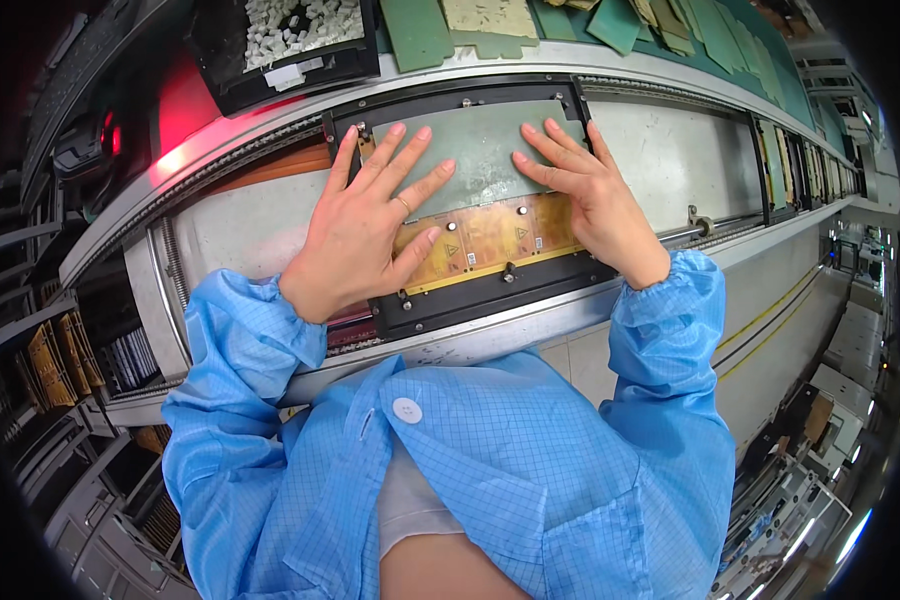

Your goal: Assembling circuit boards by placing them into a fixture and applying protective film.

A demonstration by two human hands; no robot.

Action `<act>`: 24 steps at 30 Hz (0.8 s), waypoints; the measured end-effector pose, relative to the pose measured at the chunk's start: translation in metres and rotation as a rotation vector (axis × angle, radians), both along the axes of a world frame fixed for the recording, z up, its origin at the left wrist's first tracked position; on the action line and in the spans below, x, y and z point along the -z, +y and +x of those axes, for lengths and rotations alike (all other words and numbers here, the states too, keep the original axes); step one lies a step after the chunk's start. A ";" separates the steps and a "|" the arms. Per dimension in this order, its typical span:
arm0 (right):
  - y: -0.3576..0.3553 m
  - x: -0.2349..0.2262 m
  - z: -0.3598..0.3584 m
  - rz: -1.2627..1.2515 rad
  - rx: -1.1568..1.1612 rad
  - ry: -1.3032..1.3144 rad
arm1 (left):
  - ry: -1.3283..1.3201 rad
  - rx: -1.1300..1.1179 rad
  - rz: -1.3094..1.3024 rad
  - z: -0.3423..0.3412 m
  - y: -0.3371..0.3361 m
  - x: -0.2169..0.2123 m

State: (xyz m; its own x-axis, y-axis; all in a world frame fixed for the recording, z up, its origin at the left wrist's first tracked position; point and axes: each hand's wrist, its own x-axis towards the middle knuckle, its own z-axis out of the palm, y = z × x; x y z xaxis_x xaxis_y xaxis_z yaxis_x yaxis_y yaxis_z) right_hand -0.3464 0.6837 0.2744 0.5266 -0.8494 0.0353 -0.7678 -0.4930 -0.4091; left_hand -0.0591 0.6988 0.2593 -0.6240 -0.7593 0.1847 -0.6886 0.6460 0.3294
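Observation:
My left hand (365,225) lies with fingers spread over the left part of a grey-green flat sheet (480,140). On the sheet's right part rests my right hand (595,195), its fingers stretched out and apart. Below the sheet shows a yellow-brown circuit board panel (490,240) with a few white round parts. The sheet covers the panel's far portion. Both sit in a black rectangular frame (470,308) with small metal knobs along its edges. My left thumb reaches over the panel's left end. Neither hand grips anything.
The frame sits on a conveyor with metal rails (450,345). Beyond it stands a black bin (290,50) of small white pieces. Green sheets (420,35) lie at the back. More framed boards (780,165) line the conveyor at right. Racked boards (55,365) stand at left.

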 end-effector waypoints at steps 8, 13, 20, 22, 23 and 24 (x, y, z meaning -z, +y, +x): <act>0.010 -0.011 0.019 -0.078 -0.073 0.034 | 0.033 0.059 0.051 0.012 0.000 -0.001; 0.009 0.000 0.021 -0.079 -0.063 0.055 | 0.044 0.041 0.035 0.013 0.001 0.005; 0.028 -0.027 0.010 -0.222 0.167 -0.318 | 0.420 -0.253 0.110 0.048 0.014 0.001; 0.049 -0.027 0.003 -0.176 0.198 -0.420 | 0.448 -0.383 0.346 0.063 0.023 0.025; 0.058 -0.026 0.001 -0.114 0.222 -0.532 | 0.558 -0.368 0.567 0.064 0.025 0.037; 0.068 -0.024 0.002 -0.118 0.218 -0.535 | 0.593 -0.368 0.594 0.058 0.028 0.035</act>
